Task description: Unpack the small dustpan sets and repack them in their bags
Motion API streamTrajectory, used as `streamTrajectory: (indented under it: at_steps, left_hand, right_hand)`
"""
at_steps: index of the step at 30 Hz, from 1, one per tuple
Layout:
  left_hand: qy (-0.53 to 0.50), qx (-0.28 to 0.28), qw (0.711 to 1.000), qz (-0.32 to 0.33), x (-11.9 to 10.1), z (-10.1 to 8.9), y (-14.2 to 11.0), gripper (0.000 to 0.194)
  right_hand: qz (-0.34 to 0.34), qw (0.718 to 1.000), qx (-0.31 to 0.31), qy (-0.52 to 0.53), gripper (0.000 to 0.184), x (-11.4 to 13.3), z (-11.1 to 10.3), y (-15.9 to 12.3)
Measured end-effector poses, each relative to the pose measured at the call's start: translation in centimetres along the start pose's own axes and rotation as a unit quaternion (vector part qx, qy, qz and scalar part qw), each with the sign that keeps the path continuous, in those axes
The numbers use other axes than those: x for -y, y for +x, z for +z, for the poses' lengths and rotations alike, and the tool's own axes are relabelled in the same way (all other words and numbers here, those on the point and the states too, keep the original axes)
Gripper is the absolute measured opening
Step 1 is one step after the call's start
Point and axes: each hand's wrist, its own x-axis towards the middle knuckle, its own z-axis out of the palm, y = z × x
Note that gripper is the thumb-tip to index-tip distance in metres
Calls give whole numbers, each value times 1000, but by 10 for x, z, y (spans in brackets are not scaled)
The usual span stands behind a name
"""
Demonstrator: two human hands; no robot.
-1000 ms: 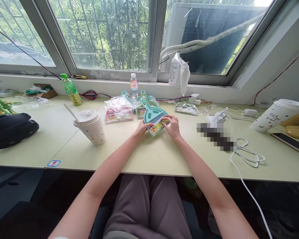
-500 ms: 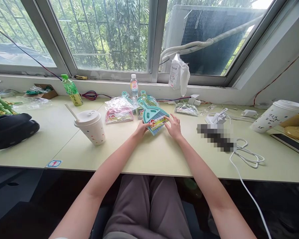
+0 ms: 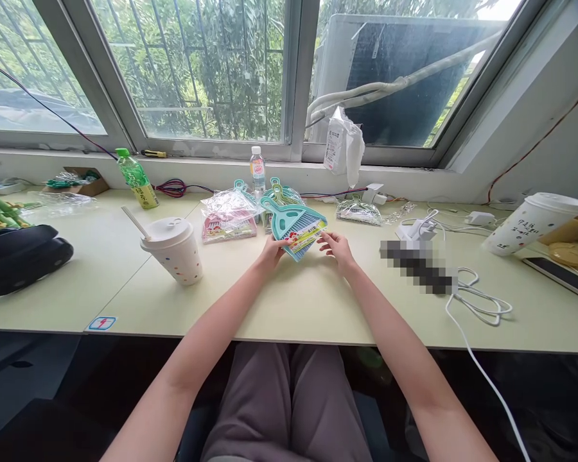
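A small teal dustpan-and-brush set [image 3: 296, 226] with blue bristles and a yellow label is held over the desk, tilted, its handle pointing up and left. My left hand [image 3: 272, 251] grips its lower left edge, thumb on the front. Close to the label's right end is my right hand [image 3: 338, 251], its fingers bent and apart; any contact with the edge is too small to make out. Behind lie more bagged sets: a pink one [image 3: 231, 224] under clear plastic, a green one [image 3: 278, 186] partly hidden, and another packet [image 3: 359, 212] to the right.
A lidded paper cup [image 3: 176, 253] with a straw stands left of my arms. A green bottle [image 3: 137, 179] and a clear bottle [image 3: 257, 170] stand farther back. White cables [image 3: 481, 301] and another cup [image 3: 534, 224] are on the right; a black case [image 3: 24, 256] sits far left.
My right hand has drawn slightly down and away from the set's right edge, its fingers curling. My left hand still holds the dustpan-and-brush set in nearly the same place.
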Motion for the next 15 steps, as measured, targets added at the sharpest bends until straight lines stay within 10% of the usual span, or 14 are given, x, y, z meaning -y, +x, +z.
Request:
streamTrajectory:
  at_steps: [15]
  left_hand:
    - [55,85,995,-25,2,1,-5,59]
  right_hand:
    - [-139,940,-141,-277,43,9,-4,-4]
